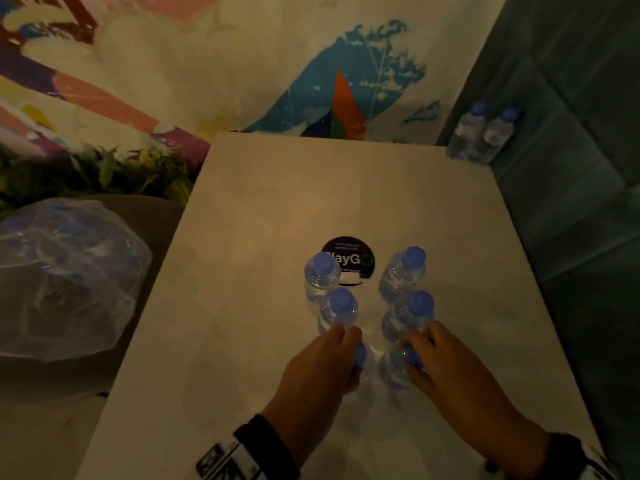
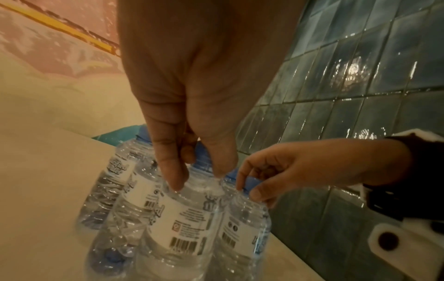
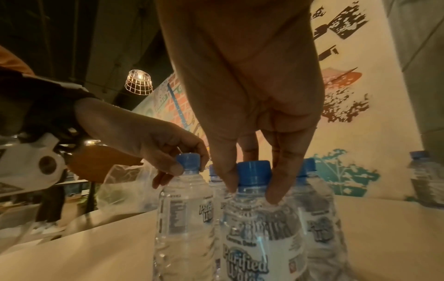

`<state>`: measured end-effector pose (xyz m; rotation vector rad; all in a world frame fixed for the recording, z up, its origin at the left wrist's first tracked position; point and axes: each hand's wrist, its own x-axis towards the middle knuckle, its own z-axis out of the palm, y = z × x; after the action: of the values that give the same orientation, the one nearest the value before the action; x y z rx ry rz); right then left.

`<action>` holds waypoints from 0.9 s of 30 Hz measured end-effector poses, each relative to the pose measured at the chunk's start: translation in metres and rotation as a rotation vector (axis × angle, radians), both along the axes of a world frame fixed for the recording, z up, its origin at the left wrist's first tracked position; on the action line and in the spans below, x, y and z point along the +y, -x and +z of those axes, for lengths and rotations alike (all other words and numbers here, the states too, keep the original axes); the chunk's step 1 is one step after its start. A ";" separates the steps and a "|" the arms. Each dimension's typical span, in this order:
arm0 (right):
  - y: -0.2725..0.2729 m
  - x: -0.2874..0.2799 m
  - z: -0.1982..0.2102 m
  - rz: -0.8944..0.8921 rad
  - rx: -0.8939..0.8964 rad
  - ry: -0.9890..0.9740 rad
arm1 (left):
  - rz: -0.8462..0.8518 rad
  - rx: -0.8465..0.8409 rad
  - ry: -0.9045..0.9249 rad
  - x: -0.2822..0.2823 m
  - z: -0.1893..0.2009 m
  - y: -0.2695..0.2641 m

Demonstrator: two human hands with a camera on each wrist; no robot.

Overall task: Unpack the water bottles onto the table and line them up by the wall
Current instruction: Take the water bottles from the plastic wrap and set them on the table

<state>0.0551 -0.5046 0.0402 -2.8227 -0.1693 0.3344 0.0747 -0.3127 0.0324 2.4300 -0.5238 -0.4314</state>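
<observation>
Your left hand (image 1: 323, 362) and right hand (image 1: 446, 362) each pinch a capped bottle's (image 3: 254, 218) neck; full, thin-walled, probably slippery, so grip beneath caps.

The head view looks steeply down along the table (image 1: 346, 188) toward its far edge at the mural wall (image 1: 242, 64). Each wrist view sits close above its own fingers, facing the opposite hand. All three share the bottle cluster (image 1: 367, 306) near the table's near edge.
</observation>
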 end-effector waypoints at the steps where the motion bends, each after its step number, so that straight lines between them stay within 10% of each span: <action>1: -0.001 -0.003 0.000 -0.015 -0.004 -0.015 | -0.029 -0.031 -0.029 -0.003 -0.002 -0.001; 11: -0.010 0.012 0.019 -0.011 0.008 0.175 | -0.080 -0.033 -0.115 0.004 -0.003 -0.008; 19: -0.023 0.114 0.082 0.193 -0.141 -0.028 | 0.212 -0.148 -0.201 0.111 0.010 -0.007; 27: -0.050 0.308 0.044 0.614 -0.024 -0.334 | 0.629 -0.193 -0.324 0.285 0.015 0.003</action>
<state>0.1049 -0.1962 0.0841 -2.3830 -1.0040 0.3574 0.0715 -0.0277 0.0470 2.7863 0.2682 -0.0091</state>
